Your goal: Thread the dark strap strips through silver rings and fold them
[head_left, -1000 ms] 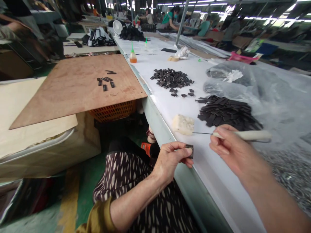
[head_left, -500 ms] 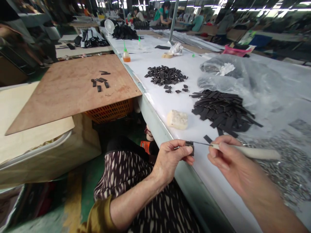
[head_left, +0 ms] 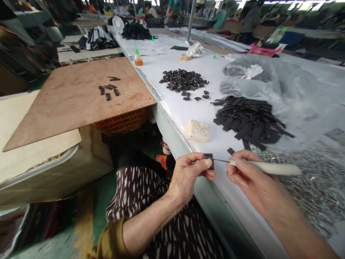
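My left hand (head_left: pixel 188 174) pinches a small folded black piece (head_left: pixel 209 161) over the table's front edge. In my right hand (head_left: pixel 250 180) is a tool with a pale handle (head_left: pixel 277 168); its thin metal tip reaches the black piece, and the exact contact is too small to tell. Beyond my hands lies a cream block (head_left: pixel 197 130). A heap of black strips (head_left: pixel 248 118) is to its right, and a pile of small black pieces with metal rings (head_left: pixel 183 80) sits farther back.
Loose metal rings (head_left: pixel 312 187) cover the right side beside a clear plastic bag (head_left: pixel 285 86). At left, a brown board (head_left: pixel 81 97) holds several black pieces above an orange basket (head_left: pixel 124 122). A glue bottle (head_left: pixel 138 58) stands near the table's edge. People are in the background.
The tool in my right hand has moved slightly left, toward the black piece, and less of its metal shaft shows. The view has tilted down a little.
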Available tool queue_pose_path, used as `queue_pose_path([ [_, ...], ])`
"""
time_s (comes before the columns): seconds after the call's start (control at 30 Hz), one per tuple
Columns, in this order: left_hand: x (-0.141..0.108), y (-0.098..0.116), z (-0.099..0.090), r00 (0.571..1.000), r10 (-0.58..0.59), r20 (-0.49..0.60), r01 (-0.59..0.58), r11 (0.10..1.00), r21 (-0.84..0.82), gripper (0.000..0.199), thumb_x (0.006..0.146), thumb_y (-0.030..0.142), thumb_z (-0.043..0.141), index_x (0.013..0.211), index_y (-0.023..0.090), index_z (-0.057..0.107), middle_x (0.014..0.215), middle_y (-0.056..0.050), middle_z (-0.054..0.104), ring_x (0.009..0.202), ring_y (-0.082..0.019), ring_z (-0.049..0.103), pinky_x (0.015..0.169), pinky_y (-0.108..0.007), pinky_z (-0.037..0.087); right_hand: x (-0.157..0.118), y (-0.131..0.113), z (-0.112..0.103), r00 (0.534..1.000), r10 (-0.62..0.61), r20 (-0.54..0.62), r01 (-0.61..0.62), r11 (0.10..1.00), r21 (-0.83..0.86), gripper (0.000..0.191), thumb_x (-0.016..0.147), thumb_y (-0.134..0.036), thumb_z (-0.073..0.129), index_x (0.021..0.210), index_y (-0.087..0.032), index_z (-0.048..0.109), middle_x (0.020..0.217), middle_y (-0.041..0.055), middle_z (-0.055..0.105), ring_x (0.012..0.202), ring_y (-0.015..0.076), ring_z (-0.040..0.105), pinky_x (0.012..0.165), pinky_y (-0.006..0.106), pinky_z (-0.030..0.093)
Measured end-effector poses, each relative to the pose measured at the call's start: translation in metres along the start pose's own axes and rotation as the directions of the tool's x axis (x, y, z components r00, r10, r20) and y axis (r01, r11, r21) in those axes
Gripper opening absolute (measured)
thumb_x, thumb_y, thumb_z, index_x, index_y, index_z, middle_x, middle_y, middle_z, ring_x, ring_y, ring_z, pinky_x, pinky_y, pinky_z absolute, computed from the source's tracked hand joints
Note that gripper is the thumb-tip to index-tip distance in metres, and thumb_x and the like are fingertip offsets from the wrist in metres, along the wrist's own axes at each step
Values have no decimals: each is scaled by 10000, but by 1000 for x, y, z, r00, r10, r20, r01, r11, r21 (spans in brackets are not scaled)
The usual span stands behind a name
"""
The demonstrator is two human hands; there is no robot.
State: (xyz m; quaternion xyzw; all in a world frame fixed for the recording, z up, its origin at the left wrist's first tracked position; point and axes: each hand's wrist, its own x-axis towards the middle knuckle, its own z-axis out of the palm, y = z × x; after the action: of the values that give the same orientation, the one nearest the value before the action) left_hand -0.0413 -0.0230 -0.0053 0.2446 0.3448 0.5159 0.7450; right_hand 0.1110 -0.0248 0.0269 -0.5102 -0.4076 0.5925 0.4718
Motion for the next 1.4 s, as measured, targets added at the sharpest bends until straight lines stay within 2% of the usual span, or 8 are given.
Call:
queue_pose_path([
  [0.13,0,1,1,1000,-7,-14,7,1000,6,186,699,272,678,699,99,607,541,-30,598,486,-115,541,588,-265,425,-1,2,0,1000,13,1,-13,1000,0,116,798,-288,572,713,-209,561,605,-9,539,514,65,360,496,198,315],
  [0.3,-1,6,0,1000,8,-13,-6,995,104,180,716,265,644,648,102,609,511,-30,587,473,-101,513,581,-247,399,-3,1,-1,1000,12,-29,-13,1000,-29,99,768,-291,609,709,-223,568,619,-8,539,538,84,384,496,216,335],
  [0.6,-2,11,4,998,-3,-57,17,966,256,123,666,228,639,635,114,608,492,0,521,453,-87,449,507,-231,362,-3,-5,-2,998,-30,-62,22,991,-130,191,734,-354,640,637,-210,559,598,-2,496,600,108,442,499,216,364],
  [0.77,-2,3,0,999,32,-9,-27,925,378,111,714,241,604,692,132,603,535,12,497,500,-90,446,520,-226,367,-3,-6,-3,997,-10,-71,-2,986,-168,214,738,-367,629,631,-201,546,562,-6,500,534,86,383,469,205,329],
  [0.93,-4,0,-4,995,95,29,-97,861,500,137,750,274,581,724,144,616,595,-4,529,548,-106,475,532,-227,367,-4,-15,-4,987,-39,-155,4,975,-221,223,722,-350,641,596,-200,535,565,-3,491,577,96,432,443,191,317],
  [1.2,-3,7,-1,1000,20,-21,-10,913,409,113,701,240,611,660,136,628,494,11,509,485,-92,448,517,-222,346,-3,-22,-15,966,-117,-229,62,971,-232,157,682,-313,667,608,-205,579,593,19,493,592,126,477,446,213,378],
  [1.4,-1,7,-3,1000,-26,-3,25,946,322,116,688,224,613,621,130,602,483,14,488,454,-81,428,503,-225,331,-2,-21,-12,978,-99,-184,56,972,-226,117,702,-303,647,641,-222,588,605,22,504,612,129,478,475,236,378],
])
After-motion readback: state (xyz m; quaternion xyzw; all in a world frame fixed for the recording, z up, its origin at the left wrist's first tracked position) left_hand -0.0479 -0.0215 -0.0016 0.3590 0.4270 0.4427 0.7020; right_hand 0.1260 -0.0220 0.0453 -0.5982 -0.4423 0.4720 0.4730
